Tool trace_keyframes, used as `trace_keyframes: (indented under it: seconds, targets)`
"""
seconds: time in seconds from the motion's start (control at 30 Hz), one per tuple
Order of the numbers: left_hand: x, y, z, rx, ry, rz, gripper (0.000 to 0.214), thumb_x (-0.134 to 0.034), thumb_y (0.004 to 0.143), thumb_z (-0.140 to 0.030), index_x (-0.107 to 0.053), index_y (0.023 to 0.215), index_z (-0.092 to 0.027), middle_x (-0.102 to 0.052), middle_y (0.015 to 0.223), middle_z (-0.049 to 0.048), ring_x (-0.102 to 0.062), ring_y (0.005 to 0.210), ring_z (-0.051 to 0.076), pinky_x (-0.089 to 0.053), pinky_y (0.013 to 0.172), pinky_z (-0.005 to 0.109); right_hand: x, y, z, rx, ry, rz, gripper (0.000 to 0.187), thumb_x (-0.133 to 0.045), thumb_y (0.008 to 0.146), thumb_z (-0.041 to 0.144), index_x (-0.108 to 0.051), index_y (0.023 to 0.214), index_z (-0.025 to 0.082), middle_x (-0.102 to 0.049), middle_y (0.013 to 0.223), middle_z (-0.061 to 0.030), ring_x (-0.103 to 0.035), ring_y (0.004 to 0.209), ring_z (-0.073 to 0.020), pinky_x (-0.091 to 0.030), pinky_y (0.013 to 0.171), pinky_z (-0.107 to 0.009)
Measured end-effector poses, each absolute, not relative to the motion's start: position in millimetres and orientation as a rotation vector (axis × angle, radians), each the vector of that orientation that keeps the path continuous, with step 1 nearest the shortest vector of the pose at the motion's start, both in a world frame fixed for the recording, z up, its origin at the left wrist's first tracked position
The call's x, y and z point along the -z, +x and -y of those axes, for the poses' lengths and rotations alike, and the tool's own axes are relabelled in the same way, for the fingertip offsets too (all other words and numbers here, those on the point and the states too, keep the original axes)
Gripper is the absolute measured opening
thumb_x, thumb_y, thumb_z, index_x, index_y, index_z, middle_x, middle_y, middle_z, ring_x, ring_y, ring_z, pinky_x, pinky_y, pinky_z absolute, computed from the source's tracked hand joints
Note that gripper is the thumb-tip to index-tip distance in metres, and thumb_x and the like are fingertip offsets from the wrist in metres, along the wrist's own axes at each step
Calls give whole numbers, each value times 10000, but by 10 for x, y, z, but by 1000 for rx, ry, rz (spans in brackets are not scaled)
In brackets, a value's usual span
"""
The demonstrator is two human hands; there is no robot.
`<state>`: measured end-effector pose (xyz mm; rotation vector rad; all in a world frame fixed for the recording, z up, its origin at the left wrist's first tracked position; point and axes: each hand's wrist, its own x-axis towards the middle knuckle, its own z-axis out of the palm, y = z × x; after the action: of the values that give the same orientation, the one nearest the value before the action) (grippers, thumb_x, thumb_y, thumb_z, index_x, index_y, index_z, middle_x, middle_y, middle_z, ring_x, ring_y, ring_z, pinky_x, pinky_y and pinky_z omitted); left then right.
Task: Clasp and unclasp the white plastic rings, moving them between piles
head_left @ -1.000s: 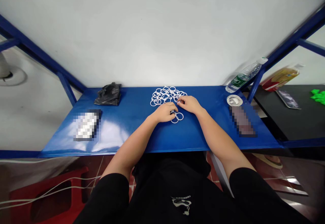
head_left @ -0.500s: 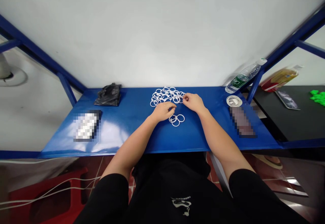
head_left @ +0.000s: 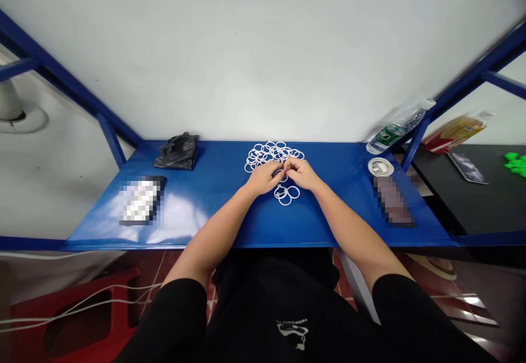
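My left hand (head_left: 264, 177) and my right hand (head_left: 301, 174) meet over the middle of the blue table. Both have their fingers pinched around a white ring (head_left: 281, 177), which shows between them. Behind my fingers spreads a pile of white rings (head_left: 258, 152), overlapping one another, its front edge partly covered by my hands. Nearer to me lies a small cluster of white rings (head_left: 285, 200), touching or overlapping; small knobs show on some of them. Whether those rings are linked, I cannot tell.
A crumpled black plastic bag (head_left: 177, 152) and a blurred-out dark-edged object (head_left: 142, 201) lie on the left. To the right are a coiled white cable (head_left: 381, 166), another blurred-out object (head_left: 393, 201) and a water bottle (head_left: 396, 130) leaning near the blue frame (head_left: 415, 143).
My right hand has moved left from the pile's right edge to meet my left hand. A white ring now shows between the two hands.
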<state>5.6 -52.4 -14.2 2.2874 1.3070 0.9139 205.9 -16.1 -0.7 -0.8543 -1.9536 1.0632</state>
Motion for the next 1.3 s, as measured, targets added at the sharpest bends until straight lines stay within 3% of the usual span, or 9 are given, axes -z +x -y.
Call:
trace_keyframes:
  seconds: [0.43, 0.53, 0.7, 0.9, 1.13, 1.3]
  targets:
    - [158, 60, 502, -948, 2285, -1305, 275, -559, 1056, -389, -764, 1080, -207, -764, 961, 46, -685, 842, 171, -494, 791, 289, 87, 2068, 68, -1012, -840, 1959, 154, -458, 739, 165, -581, 671, 227, -614, 691, 4, -580, 687, -174, -464, 692, -307]
    - [171, 32, 476, -963, 2296, -1314, 297, -527, 1071, -373, -774, 1079, -209, -778, 984, 57, -709, 871, 183, -505, 803, 294, 123, 2068, 67, -986, -889, 1908, 190, -473, 762, 145, -632, 824, 228, -670, 794, 0, -604, 682, -172, -503, 687, -307]
    - [184, -12, 448, -950, 2189, -1451, 368, -530, 1062, -330, -701, 1370, -223, -811, 971, 46, -756, 886, 213, -543, 846, 319, 138, 2177, -3, -642, -983, 2036, 422, -526, 816, 114, -695, 1188, 221, -711, 1200, -78, -631, 727, -172, -559, 785, -366]
    - [155, 24, 499, -810, 2187, -1387, 411, -463, 1076, -295, -609, 1449, -207, -809, 904, 16, -777, 905, 213, -562, 870, 332, 209, 2303, -125, -445, -1158, 2129, 369, -565, 884, 132, -736, 1193, 237, -683, 1321, -90, -689, 1015, -240, -587, 932, -414]
    - [99, 51, 531, -730, 2221, -1218, 301, -458, 1033, -233, -726, 1168, -212, -804, 902, 7, -769, 880, 190, -566, 871, 319, 269, 2265, -114, -418, -1251, 2247, 367, -618, 918, 223, -726, 1267, 254, -643, 1407, -90, -661, 1226, -276, -583, 1016, -444]
    - [102, 55, 541, -702, 2064, -1139, 416, -370, 1058, -226, -632, 1379, -196, -800, 921, 1, -714, 651, 134, -585, 775, 294, 254, 2268, -115, -405, -1279, 2264, 377, -611, 949, 256, -709, 1313, 248, -637, 1444, -91, -643, 1283, -285, -565, 1060, -459]
